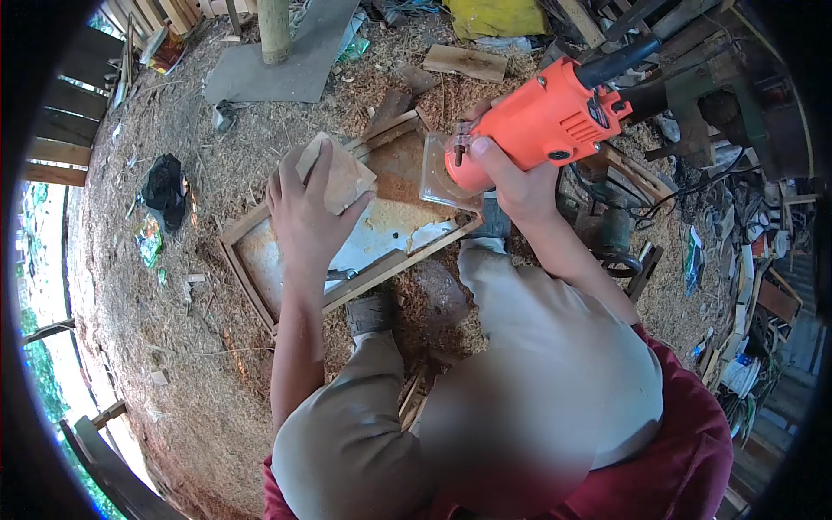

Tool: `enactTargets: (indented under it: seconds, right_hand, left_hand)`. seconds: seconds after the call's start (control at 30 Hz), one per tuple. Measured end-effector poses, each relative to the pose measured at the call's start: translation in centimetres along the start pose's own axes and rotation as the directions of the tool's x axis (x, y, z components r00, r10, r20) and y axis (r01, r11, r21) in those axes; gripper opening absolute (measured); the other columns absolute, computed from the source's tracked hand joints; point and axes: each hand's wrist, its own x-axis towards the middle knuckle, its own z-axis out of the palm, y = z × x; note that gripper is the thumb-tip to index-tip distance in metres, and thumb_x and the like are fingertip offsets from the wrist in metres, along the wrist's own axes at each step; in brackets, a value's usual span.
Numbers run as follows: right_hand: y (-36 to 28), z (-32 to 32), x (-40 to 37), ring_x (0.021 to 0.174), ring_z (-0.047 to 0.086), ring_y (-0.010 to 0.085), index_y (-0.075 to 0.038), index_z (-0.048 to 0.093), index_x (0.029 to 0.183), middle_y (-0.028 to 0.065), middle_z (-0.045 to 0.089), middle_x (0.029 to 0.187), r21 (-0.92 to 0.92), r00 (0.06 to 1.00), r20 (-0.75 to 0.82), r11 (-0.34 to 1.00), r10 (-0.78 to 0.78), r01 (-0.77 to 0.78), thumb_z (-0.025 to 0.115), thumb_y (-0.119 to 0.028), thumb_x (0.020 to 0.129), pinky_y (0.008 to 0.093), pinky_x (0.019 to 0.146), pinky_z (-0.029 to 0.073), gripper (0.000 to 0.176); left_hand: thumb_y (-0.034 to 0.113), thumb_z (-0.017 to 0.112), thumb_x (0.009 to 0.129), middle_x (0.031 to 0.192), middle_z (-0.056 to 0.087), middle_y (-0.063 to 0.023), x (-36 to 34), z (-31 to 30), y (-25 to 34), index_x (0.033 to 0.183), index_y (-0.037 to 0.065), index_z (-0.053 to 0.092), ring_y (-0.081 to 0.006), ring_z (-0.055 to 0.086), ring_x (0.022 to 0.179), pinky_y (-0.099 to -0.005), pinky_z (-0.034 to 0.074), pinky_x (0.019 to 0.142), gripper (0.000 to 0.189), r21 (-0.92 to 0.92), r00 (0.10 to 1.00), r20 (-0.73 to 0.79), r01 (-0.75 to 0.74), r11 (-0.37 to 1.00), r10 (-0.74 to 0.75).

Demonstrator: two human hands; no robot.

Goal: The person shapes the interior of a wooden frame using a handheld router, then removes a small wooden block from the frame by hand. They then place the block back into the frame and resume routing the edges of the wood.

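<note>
In the head view, my right hand (523,189) is wrapped round an orange trim router (555,117), tilted on its side with its clear plastic base (430,172) facing left. My left hand (305,217) has its thumb and fingers round a pale wooden block (336,179). Both are above a shallow wood-rimmed tray (373,279) that rests in front of my feet, its bottom partly white and partly brown. A small metal wrench (341,275) lies in the tray, close to my left wrist.
Sawdust and shavings cover the ground (195,347). A grey sheet (260,74) lies round a wooden post (274,35) at the back. A loose board (465,63) and a yellow sack (496,17) are further off. Black cable (663,208) and scrap wood lie at right.
</note>
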Motion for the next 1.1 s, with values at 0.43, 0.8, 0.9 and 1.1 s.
enactTargets:
  seconds: [0.43,0.8,0.9,1.1]
  right_hand:
    - [0.0,0.8,0.0,0.112,0.065,0.0233,-0.001,0.052,0.127,0.0123,0.064,0.11,0.03,1.0,0.008,0.999,0.016,-0.017,0.069,-0.004,0.089,0.0428,0.096,0.056,0.042]
    - [-0.8,1.2,0.1,0.11,0.066,0.0247,0.001,0.057,0.122,0.0135,0.066,0.111,0.012,1.0,-0.009,1.0,0.011,-0.011,0.069,-0.008,0.09,0.0426,0.097,0.056,0.035]
    - [-0.8,1.4,0.2,0.096,0.068,0.0186,0.001,0.06,0.116,0.0094,0.069,0.105,0.076,0.998,-0.057,0.996,-0.035,0.039,0.075,-0.005,0.087,0.0366,0.086,0.058,0.033]
    - [-0.5,1.2,-0.3,0.114,0.065,0.0256,0.0,0.054,0.126,0.0131,0.064,0.116,0.01,1.0,0.002,1.0,0.007,-0.007,0.069,-0.006,0.089,0.0437,0.098,0.056,0.04]
  left_hand:
    - [0.053,0.085,0.079,0.144,0.043,-0.0176,-1.6,1.4,-1.9,0.157,0.003,0.031,-0.0321,0.052,0.128,-0.05,0.046,0.107,0.108,-0.627,0.941,-0.211,0.078,0.775,-0.265]
    - [0.038,0.091,0.068,0.138,0.038,-0.0185,-3.1,2.2,-1.1,0.144,0.006,0.028,-0.0319,0.043,0.132,-0.0512,0.04,0.109,0.104,-0.713,0.997,-0.066,-0.073,0.698,0.037]
    - [0.026,0.092,0.061,0.137,0.044,-0.021,-2.8,0.2,-1.2,0.138,0.006,0.04,-0.0375,0.049,0.132,-0.0557,0.039,0.113,0.095,-0.598,0.997,0.052,-0.016,0.801,0.059]
    - [0.033,0.085,0.067,0.145,0.048,-0.0187,-2.3,-3.4,-1.5,0.146,0.018,0.057,-0.0435,0.041,0.143,-0.0663,0.014,0.127,0.085,-0.126,0.932,0.357,-0.015,0.992,0.06]
